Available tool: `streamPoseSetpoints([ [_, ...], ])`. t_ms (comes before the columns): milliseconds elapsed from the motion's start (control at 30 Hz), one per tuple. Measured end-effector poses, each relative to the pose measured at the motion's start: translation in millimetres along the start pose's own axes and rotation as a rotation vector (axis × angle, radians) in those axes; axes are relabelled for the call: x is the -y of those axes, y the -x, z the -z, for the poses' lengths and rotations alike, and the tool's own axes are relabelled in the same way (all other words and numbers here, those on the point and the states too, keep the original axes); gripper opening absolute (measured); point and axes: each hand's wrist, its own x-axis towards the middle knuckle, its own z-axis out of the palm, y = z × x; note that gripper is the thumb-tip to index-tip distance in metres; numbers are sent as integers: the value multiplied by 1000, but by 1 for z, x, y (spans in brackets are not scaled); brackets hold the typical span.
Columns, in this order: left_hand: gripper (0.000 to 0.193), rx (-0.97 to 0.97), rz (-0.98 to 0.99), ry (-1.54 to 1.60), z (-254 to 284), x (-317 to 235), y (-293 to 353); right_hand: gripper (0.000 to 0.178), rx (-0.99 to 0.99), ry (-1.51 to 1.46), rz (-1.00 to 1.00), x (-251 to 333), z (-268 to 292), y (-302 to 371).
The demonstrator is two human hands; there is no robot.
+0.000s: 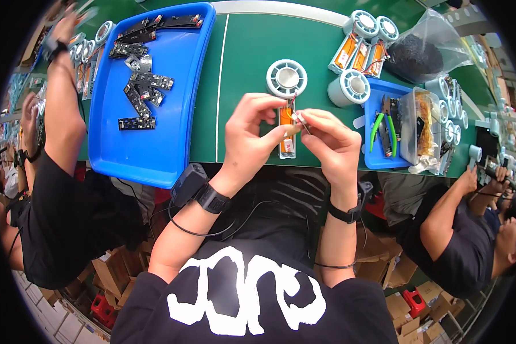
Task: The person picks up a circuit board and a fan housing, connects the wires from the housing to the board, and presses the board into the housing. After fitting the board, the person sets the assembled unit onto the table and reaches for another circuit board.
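A light-blue handheld fan (pixel 287 79) lies on the green table in front of me, its round grille at the far end. Its handle lies uncovered and shows an orange battery (pixel 286 145). Thin red and dark wires (pixel 293 103) run between the grille and the handle. Over the handle, my left hand (pixel 247 135) is curled, with thumb and forefinger at the wires. Facing it, my right hand (pixel 333 137) pinches a small dark circuit board (pixel 304 122) close to the wire ends. The fingers partly hide the board and the wires.
To the left, a blue tray (pixel 172 146) holds several black circuit boards (pixel 146 86). At the right are more fans (pixel 350 88), a bag of dark parts (pixel 415 51), and a blue bin (pixel 375 160) with green-handled pliers (pixel 374 135) and a clear box (pixel 410 152). Other people work on both sides.
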Motion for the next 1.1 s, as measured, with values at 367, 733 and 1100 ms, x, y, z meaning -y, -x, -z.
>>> streamPoseSetpoints([
  [367, 28, -112, -241, -555, -24, -12, -13, 27, 40, 494, -81, 52, -8, -60],
  [733, 19, 111, -485, -632, -14, -1, -22, 31, -239, 134, -168, 10, -5, -1],
  [1100, 12, 317, -622, -798, -9, -3, -30, 38, -214, 386, 71, -14, 11, 29],
])
